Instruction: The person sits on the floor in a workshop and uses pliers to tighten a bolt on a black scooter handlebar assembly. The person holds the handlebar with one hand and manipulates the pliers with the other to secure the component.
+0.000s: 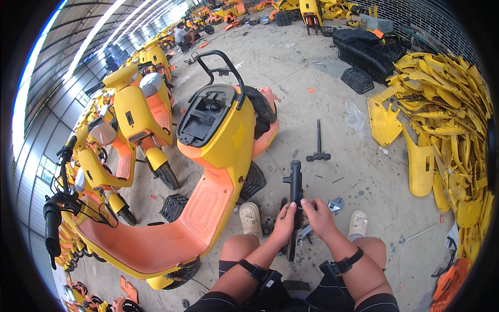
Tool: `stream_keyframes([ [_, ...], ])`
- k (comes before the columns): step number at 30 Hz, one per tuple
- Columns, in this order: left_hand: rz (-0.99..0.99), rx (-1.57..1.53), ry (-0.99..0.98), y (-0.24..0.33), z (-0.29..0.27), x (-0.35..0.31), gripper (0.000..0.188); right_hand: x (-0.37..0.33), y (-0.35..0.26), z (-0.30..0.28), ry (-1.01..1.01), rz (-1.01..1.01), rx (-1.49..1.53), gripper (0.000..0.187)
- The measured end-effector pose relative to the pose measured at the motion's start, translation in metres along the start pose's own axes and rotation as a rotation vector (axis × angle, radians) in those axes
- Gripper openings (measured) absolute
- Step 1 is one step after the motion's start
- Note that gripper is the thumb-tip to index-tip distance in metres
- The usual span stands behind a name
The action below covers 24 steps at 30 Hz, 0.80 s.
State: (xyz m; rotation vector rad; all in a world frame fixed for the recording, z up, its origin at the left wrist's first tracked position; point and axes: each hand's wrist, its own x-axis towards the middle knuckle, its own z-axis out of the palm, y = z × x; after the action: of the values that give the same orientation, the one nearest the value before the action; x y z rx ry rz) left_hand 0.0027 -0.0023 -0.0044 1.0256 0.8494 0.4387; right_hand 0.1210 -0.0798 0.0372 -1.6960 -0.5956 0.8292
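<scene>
Between my feet I hold a long black bar-shaped part (295,179) upright in the picture, with a short stub sticking out to the left near its top. My left hand (284,222) is closed on its left side, thumb along it. From the other side my right hand (318,217) grips the same part, fingers curled and partly hidden. Below and beside my hands, metal tools (305,232) lie on the floor, partly covered. A silver-blue wrench-like tool (335,204) rests just past my right hand. Farther ahead lies a black T-shaped part (318,145).
To my left stands a yellow and orange scooter (218,171) without its seat, with more scooters (138,114) behind it. Yellow body panels (442,114) are heaped at the right. Black baskets (364,52) are piled farther back. A person (182,36) crouches far off.
</scene>
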Motion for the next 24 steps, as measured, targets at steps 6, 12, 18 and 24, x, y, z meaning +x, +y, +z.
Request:
stream_keyframes([
  [6,0.147,0.007,0.145,0.002,0.008,-0.007,0.033,0.001,0.002,0.008,-0.011,0.033,0.111,0.030],
  [12,0.215,-0.058,0.166,0.014,0.012,-0.007,0.033,0.012,0.014,0.016,-0.046,0.047,0.300,0.024],
  [18,0.196,-0.044,0.151,0.013,0.006,-0.008,0.036,0.010,0.014,0.020,-0.093,0.109,0.446,0.023],
  [24,0.279,0.034,0.171,0.007,0.005,-0.004,0.041,0.006,0.008,0.018,-0.110,0.209,0.566,0.024],
])
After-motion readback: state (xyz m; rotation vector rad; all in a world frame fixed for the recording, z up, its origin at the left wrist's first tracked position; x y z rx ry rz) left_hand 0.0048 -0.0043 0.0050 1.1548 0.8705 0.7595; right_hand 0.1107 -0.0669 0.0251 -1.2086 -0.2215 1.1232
